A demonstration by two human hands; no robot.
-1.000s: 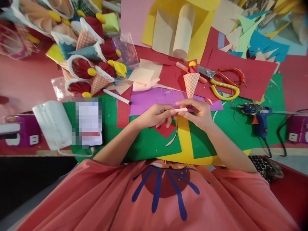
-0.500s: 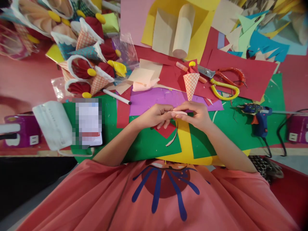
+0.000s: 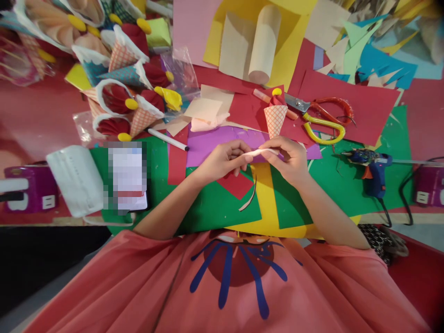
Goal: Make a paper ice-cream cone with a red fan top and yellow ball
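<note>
A thin, pale pink strip of soft clay (image 3: 258, 152) is stretched between my two hands, over the edge of a purple sheet (image 3: 208, 143). My left hand (image 3: 227, 159) pinches one end between thumb and fingers. At the other end, my right hand (image 3: 287, 159) grips it the same way. Just beyond my right fingers lies a small checked paper cone (image 3: 275, 119) with a dark red top and a yellow ball. A larger lump of pale pink clay (image 3: 208, 122) rests beyond my left hand.
Scissors (image 3: 322, 122) with red and yellow handles lie at the right. Farther right is a blue glue gun (image 3: 377, 173). A phone (image 3: 128, 178) and a white box (image 3: 76, 180) lie left, below several decorated cones (image 3: 144, 115). A wooden roller (image 3: 266, 44) is at the back.
The pink strip has been drawn out longer and thinner between my hands, and my fingers have moved apart. My right hand has shifted slightly right and up.
</note>
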